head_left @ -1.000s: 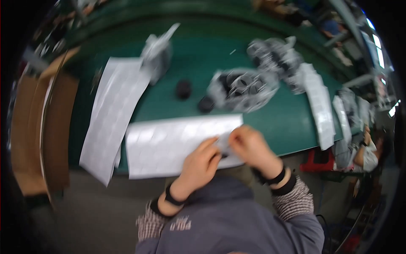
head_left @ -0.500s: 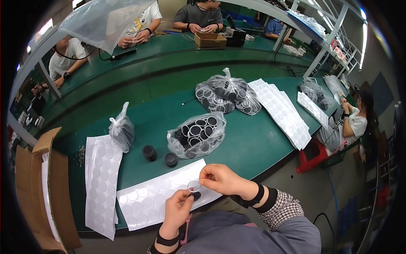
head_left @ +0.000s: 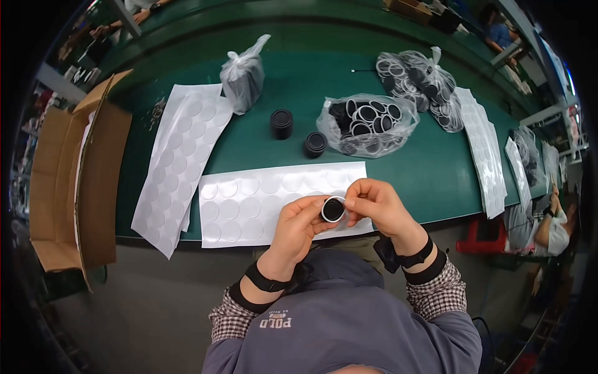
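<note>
A small round black cap with a pale rim is held between both hands just above the table's near edge. My left hand pinches it from the left, and my right hand grips it from the right with fingertips on its rim. Under the hands lies a white sheet of round pale stickers on the green table. Two short stacks of black caps stand behind the sheet. An open clear bag of black caps lies to their right.
More sticker sheets lie at the left, others at the right. A tied bag and a further bag of caps sit at the back. An open cardboard box stands left. Another person sits at the right.
The view has swung about and dipped toward my hands. The cap now sits between both hands with its open face up, closer to my chest than before.
</note>
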The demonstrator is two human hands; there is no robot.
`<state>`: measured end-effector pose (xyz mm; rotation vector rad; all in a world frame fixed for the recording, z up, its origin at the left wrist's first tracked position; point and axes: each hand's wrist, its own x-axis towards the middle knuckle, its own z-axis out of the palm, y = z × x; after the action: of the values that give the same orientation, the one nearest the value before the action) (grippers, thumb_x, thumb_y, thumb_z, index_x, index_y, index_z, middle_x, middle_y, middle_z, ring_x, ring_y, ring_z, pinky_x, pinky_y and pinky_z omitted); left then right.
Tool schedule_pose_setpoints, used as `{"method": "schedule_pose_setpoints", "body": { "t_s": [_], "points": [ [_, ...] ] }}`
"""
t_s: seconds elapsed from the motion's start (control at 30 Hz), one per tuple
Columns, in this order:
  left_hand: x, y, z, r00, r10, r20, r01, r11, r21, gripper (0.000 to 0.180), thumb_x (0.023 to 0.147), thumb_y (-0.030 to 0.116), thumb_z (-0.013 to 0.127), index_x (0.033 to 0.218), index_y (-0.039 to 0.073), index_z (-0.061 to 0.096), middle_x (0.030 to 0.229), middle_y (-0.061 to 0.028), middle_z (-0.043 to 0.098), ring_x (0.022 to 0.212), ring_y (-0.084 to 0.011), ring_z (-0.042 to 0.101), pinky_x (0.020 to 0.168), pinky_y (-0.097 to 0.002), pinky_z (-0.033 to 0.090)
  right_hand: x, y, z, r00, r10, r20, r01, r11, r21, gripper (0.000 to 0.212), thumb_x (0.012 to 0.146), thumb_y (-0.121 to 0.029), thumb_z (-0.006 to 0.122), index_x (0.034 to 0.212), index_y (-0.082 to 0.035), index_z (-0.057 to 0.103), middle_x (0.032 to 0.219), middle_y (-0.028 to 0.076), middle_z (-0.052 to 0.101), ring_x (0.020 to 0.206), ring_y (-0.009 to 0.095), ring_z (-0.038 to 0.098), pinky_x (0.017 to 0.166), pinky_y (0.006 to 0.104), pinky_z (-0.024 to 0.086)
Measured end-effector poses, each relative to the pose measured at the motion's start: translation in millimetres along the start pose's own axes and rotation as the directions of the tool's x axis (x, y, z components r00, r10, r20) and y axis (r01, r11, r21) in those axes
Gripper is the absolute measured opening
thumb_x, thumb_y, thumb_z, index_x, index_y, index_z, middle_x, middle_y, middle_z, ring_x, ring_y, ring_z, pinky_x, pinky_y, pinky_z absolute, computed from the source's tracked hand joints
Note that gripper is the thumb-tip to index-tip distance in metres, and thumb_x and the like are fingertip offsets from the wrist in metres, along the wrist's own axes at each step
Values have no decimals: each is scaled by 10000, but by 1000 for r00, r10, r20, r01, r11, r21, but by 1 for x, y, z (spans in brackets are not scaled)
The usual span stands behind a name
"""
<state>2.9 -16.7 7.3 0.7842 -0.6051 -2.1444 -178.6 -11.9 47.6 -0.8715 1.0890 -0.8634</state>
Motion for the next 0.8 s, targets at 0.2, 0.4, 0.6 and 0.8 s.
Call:
{"method": "schedule_pose_setpoints", "body": {
  "t_s": [0.2,0.4,0.6,0.8],
  "points": [
    [-2,0,-2,999,27,22,-24,993,-115,323,905,182,392,1077,-70,500,982,-135,586,885,-200,596,766,-295,502,4,6,6,998,47,-50,-49,998,-50,95,792,-69,579,794,18,541,678,48,556,566,91,532,511,226,488],
    [-2,-1,-2,999,38,6,-37,993,-111,347,912,183,359,1084,-92,482,989,-156,582,889,-218,597,785,-312,502,8,7,7,995,64,-75,-67,997,-44,81,786,-57,571,784,17,539,667,54,553,566,93,532,517,237,503],
    [-1,-2,-3,999,48,-8,-49,995,-86,334,905,170,376,1083,-89,489,990,-154,582,892,-217,596,784,-314,502,12,8,5,994,80,-70,-83,996,-38,73,782,-51,568,775,16,539,661,55,549,564,95,532,516,239,503],
    [-2,-1,-1,999,42,-26,-44,996,-75,318,896,159,407,1084,-82,496,986,-149,585,880,-211,598,776,-310,502,12,8,6,995,78,-70,-81,996,-35,70,778,-49,568,770,15,540,657,53,547,561,96,531,513,238,503]
  ]
}}
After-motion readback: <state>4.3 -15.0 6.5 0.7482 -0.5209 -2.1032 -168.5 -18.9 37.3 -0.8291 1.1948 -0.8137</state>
